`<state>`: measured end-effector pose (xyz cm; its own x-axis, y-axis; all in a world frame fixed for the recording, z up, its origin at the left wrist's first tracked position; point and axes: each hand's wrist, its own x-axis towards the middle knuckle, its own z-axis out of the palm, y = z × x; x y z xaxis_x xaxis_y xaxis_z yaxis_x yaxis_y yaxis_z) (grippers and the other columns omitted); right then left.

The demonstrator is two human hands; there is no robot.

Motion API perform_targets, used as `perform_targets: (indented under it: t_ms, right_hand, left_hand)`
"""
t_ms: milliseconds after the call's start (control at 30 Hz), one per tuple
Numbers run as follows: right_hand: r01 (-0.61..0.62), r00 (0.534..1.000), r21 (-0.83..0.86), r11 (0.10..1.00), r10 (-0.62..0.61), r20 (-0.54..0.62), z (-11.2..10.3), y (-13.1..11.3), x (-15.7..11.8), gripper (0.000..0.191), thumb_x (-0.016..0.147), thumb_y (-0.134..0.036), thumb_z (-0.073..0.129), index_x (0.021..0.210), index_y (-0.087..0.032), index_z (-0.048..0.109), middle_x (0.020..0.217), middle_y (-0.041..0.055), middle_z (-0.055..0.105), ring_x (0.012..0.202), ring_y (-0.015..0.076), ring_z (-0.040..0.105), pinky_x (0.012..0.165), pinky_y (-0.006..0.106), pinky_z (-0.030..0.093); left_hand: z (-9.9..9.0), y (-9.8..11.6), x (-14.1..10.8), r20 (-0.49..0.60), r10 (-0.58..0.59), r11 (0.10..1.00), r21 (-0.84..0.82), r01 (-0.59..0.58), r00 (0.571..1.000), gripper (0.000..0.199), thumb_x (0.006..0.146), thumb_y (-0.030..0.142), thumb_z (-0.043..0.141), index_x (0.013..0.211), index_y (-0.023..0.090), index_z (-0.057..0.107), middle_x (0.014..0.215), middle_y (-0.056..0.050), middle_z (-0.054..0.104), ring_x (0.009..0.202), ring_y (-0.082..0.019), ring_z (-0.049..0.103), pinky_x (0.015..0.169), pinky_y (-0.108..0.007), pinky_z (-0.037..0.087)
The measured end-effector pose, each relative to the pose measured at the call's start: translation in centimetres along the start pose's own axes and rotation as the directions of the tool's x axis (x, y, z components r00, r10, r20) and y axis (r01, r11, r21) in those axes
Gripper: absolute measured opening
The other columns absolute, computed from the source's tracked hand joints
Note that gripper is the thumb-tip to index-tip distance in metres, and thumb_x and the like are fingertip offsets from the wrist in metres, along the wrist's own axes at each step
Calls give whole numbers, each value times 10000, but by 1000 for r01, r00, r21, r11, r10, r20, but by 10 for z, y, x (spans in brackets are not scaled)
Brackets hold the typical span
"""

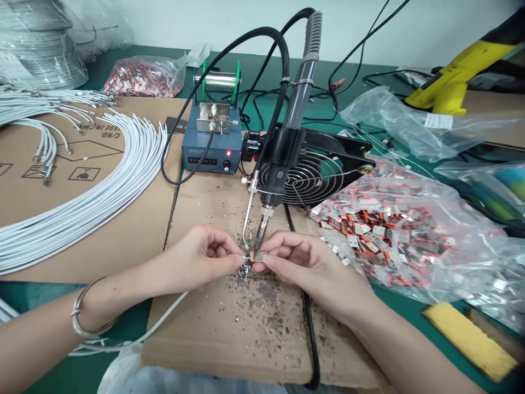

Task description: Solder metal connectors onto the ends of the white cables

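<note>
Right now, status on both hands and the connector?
Left hand pinching white cable. Right hand gripping connector. Soldering iron tip at connector. Metal tube close beside iron; scraps around.

White wall (369, 27), green tabletop (159, 52)

Green counter (131, 323), dull surface. Two cardboard sheets lie on it: from my remote post I read printed marks on the left sheet (156, 243); dark specks litter the middle sheet (279, 339). Far side, left of centre: clear bag of small orange-and-silver connectors (143, 76). Right: larger, similar bag (381, 235). Near right: yellow sponge (471, 339), lying slantwise, brownish pad (498, 334) just beside it.
</note>
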<state>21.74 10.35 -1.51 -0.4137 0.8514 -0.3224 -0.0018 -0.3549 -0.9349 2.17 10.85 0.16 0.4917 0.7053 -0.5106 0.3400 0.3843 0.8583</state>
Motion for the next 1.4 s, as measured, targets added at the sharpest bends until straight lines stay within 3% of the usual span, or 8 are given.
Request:
perform_targets:
  t_ms: [200,400,633,1100,1400]
  right_hand:
    - [1,1000,-35,999,-1,-9,0,-1,1,207,694,-320,727,768,-164,612,712,38,687,672,121,653,590,188,497]
    - [4,1000,-36,999,-3,21,0,-1,1,177,697,-297,721,763,-160,630,690,39,690,649,113,652,604,192,505]
    - [-1,999,45,999,0,40,-2,2,1,169,712,-286,729,787,-164,639,714,32,702,679,93,663,614,142,495]
    - [-15,993,162,987,-4,115,-4,2,1,98,741,-224,717,795,-166,660,721,24,707,671,60,656,632,93,484]
    - [-17,994,176,984,-3,111,-3,2,2,122,717,-240,736,789,-170,668,717,25,709,663,58,661,623,77,489]
  left_hand:
    - [-1,-3,0,26,19,1000,-25,-19,999,238,802,359,552,813,122,552,570,59,454,412,-23,390,363,-123,334]
    - [-1,-1,0,-1,35,999,21,-35,999,230,794,334,562,791,106,592,593,47,475,393,-4,337,329,-122,248]
    - [-1,-3,2,-18,-23,999,-31,22,1000,246,783,358,570,811,114,573,527,53,471,367,-34,429,336,-127,353]
    - [3,-1,0,11,-28,985,-172,30,1000,216,767,313,596,791,99,585,536,54,490,363,-25,448,322,-103,385]
    - [2,-1,1,4,-61,987,-152,61,998,201,765,306,587,762,106,575,504,52,489,348,-33,448,313,-106,389]
